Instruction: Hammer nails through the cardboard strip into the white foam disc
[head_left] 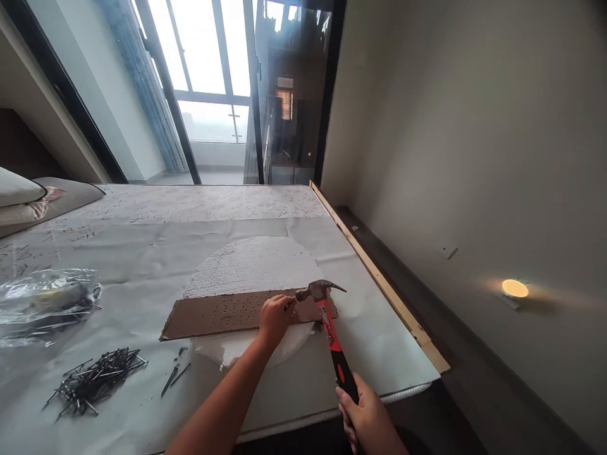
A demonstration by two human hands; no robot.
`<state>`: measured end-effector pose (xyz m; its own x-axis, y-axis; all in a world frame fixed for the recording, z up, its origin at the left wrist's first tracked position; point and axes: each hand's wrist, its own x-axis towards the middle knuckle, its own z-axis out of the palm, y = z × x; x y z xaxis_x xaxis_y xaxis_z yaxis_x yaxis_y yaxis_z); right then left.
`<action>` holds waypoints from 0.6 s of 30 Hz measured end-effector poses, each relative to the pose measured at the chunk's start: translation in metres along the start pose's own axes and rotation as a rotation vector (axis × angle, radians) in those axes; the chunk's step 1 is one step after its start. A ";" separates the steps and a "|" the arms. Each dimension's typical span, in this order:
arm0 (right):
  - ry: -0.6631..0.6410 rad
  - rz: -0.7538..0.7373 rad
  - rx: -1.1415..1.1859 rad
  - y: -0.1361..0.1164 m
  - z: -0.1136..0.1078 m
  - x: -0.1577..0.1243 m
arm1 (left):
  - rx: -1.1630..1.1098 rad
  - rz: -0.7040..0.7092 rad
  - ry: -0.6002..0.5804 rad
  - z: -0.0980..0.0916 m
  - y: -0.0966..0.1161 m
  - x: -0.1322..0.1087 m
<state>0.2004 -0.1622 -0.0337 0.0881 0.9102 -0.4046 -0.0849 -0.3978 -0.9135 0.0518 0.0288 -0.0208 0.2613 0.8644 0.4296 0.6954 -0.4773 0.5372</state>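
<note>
My right hand is wrapped round the black and red handle of a claw hammer. The hammer's head is raised beside my left hand, its claw pointing right. My left fingers pinch a nail, mostly hidden by the fingertips, over a brown board. Many small holes dot the board's middle. Beneath the board lies a round white foam slab with a crumbled near edge.
A heap of dark nails lies at the left, with a few loose nails nearer the board. Behind the heap is a clear plastic bag. A wooden strip edges the covered surface at the right. Folded bedding sits far left.
</note>
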 end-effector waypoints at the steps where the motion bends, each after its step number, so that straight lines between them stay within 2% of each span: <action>1: 0.010 -0.010 -0.017 0.001 0.000 0.001 | 0.004 0.002 -0.008 0.000 0.000 0.000; 7: 0.086 -0.067 -0.207 0.016 -0.002 0.001 | 0.034 -0.025 -0.029 0.002 0.001 -0.003; 10: 0.122 -0.062 -0.236 0.014 -0.007 -0.004 | 0.029 -0.016 -0.042 0.004 0.001 -0.005; 14: 0.148 -0.091 -0.326 -0.010 -0.020 -0.016 | 0.015 -0.016 -0.049 0.005 0.002 -0.005; 18: 0.188 -0.155 -0.591 -0.042 -0.030 -0.028 | 0.027 -0.020 -0.048 0.006 0.002 -0.003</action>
<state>0.2318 -0.1745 0.0148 0.2326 0.9479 -0.2177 0.4997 -0.3085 -0.8094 0.0559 0.0260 -0.0255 0.2782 0.8807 0.3834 0.7183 -0.4558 0.5257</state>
